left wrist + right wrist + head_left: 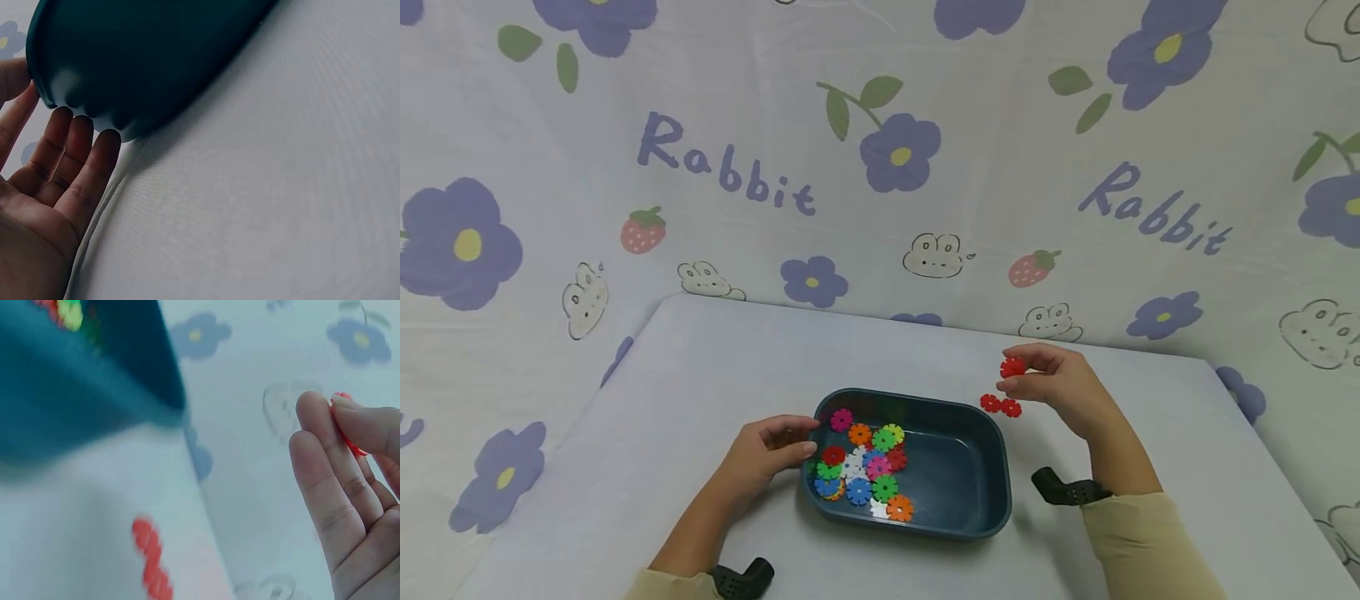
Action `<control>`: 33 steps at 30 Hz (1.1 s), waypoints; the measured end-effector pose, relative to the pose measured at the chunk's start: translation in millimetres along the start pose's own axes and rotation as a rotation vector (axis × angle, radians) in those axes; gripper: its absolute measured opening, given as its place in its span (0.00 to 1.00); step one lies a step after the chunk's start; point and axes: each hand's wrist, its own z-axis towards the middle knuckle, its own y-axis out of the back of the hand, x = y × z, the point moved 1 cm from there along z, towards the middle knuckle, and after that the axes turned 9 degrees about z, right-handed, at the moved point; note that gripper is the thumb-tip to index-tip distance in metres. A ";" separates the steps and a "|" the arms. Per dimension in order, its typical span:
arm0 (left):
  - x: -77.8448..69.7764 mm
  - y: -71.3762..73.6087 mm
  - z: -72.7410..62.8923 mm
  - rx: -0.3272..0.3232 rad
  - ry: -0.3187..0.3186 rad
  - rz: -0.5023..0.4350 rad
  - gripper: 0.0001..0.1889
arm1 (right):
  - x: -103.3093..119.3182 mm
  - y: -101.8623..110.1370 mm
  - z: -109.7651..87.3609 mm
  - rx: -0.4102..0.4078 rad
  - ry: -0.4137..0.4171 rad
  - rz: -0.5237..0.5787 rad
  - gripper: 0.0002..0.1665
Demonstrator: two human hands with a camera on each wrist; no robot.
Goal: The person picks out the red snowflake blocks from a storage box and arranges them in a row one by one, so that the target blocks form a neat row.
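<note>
My right hand pinches a red plastic snowflake disc between thumb and fingers, above the table beyond the tray's right end. In the right wrist view its edge shows behind the thumb. Below that hand, two joined red discs lie on the table, just outside the tray rim. With its fingertips, my left hand touches the left end of the dark teal tray; in the left wrist view several fingers rest against its outer wall. Loose discs in many colours, such as an orange one, fill the tray's left half.
A white-covered table carries the tray. Behind it hangs a cloth backdrop printed with flowers, rabbits and lettering. A black strap device sits on the right wrist, and another on the left.
</note>
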 end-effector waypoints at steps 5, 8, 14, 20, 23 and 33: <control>-0.2 1.5 -0.1 0.010 -0.010 0.000 0.25 | -27.2 21.0 -4.0 -0.067 -0.116 0.108 0.32; -1.2 1.8 -0.1 0.012 -0.006 -0.006 0.24 | -41.1 29.4 -5.4 -0.096 -0.168 0.175 0.36; -2.8 1.4 -0.2 0.008 0.007 -0.019 0.25 | -61.7 38.3 -8.0 -0.120 -0.229 0.219 0.42; -2.5 0.9 0.5 0.011 0.008 -0.024 0.25 | -76.7 42.4 -8.7 -0.134 -0.271 0.267 0.41; -2.0 0.9 0.8 0.015 0.002 -0.021 0.25 | -80.7 43.0 -9.1 -0.139 -0.280 0.275 0.41; -0.4 1.6 0.9 0.017 -0.007 -0.018 0.25 | -81.7 41.8 -11.0 -0.151 -0.286 0.197 0.41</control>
